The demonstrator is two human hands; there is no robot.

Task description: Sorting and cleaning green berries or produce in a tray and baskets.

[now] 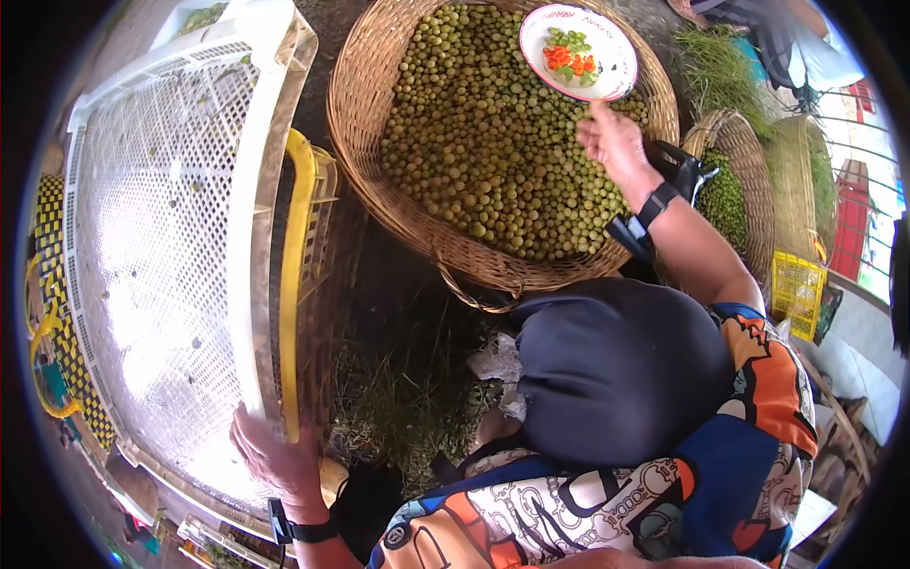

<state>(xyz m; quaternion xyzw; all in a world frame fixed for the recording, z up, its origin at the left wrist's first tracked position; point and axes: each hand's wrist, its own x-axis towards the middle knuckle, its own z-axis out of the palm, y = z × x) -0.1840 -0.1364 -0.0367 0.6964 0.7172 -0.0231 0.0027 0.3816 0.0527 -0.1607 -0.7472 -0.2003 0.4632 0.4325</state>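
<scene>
A large wicker basket (370, 163) full of small round green-brown fruits (490, 142) stands before me. On the fruits at the basket's far right lies a white enamel plate (530, 43) with flowers and small green pieces on it. My right hand (611, 139) is over the basket just below the plate's rim, fingers partly bent; whether they touch anything I cannot tell. My left hand (274, 451) is at the near edge of a white perforated plastic crate (163, 213), its fingers over the rim; its grip is unclear. A few small fruits are scattered in the crate.
A yellow plastic crate (295, 284) stands between the white one and the basket. To the right are a smaller basket (757, 185) of green fruits, a tall woven basket (796, 185), a yellow crate (796, 291) and cut grass (718, 71). Another person (775, 35) is at the upper right.
</scene>
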